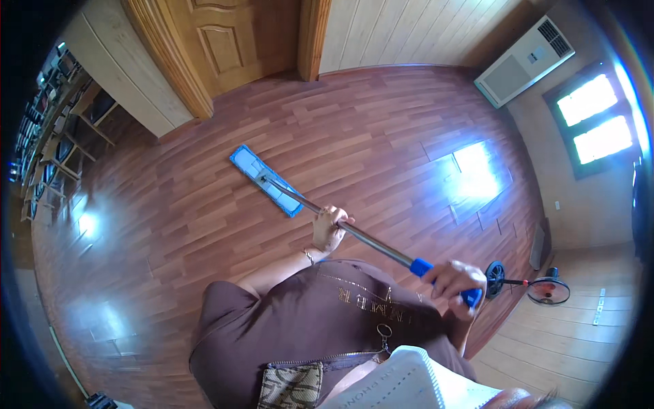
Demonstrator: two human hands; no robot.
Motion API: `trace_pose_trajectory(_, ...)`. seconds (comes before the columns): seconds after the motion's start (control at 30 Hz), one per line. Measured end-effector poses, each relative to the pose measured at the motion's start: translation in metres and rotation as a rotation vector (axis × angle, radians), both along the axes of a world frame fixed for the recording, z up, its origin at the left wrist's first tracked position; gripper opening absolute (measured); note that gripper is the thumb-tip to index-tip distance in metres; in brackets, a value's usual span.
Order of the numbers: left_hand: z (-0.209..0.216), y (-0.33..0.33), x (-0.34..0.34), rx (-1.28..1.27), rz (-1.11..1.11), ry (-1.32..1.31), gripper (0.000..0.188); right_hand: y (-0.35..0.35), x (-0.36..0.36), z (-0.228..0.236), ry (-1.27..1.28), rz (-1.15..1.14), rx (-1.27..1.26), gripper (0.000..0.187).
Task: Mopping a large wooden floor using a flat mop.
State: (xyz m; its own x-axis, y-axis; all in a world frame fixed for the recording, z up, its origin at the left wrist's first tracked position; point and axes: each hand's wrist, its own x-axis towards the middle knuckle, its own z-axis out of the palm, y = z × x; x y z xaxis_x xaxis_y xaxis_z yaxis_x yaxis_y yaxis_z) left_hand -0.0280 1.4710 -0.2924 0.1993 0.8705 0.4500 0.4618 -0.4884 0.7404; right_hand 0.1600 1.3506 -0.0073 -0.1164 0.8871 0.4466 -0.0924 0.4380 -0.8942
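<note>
Holding a flat mop [371,240] slantwise in front of the body, with both hands closed on it. Gripping the metal shaft with the left hand [329,230], back of the hand upward, so not possible to see well the fingertips beneath. Gripping the blue handle [420,266] at the near end with the right hand [455,281], and hiding its middle part; showing blue only on both sides of the fingers. Lying with the blue mop head [281,196] on the wood-plank floor [354,136], somewhat left of the middle, well apart from the far edge by the panelled door [231,48], itself cut off at the top. Impossible to make out the planks under the white glare near the right edge, towards the window [593,116]. Near the same edge, possible to see a dark wheel-like object [495,279] and a round racket-like object [548,291], but not to tell their exact kind. Along the left edge, possible to recognise chairs [65,153], bent and darkened by the lens rim. Wearing a brown top [327,307], partly covered below by a white sheet-like object [402,382], cut off too.
</note>
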Motion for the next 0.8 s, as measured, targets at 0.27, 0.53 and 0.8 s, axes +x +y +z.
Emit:
trace_pose_trajectory(0.27, 0.011, 0.012, 0.081, -0.068, -0.529, 0.019, 0.021, -0.048, 0.042, 0.029, -0.344, 0.085, 0.096, 0.055)
trace_pose_trajectory(0.53, -0.017, 0.058, 0.213, -0.166, -1.072, 0.306, 0.016, -0.051, 0.053, 0.028, -0.614, -0.131, -0.070, 0.020)
trace_pose_trajectory(0.8, -0.035, 0.150, 0.252, -0.215, -0.890, 0.409, 0.029, 0.030, 0.091, -0.012, -0.516, -0.204, 0.049, 0.019)
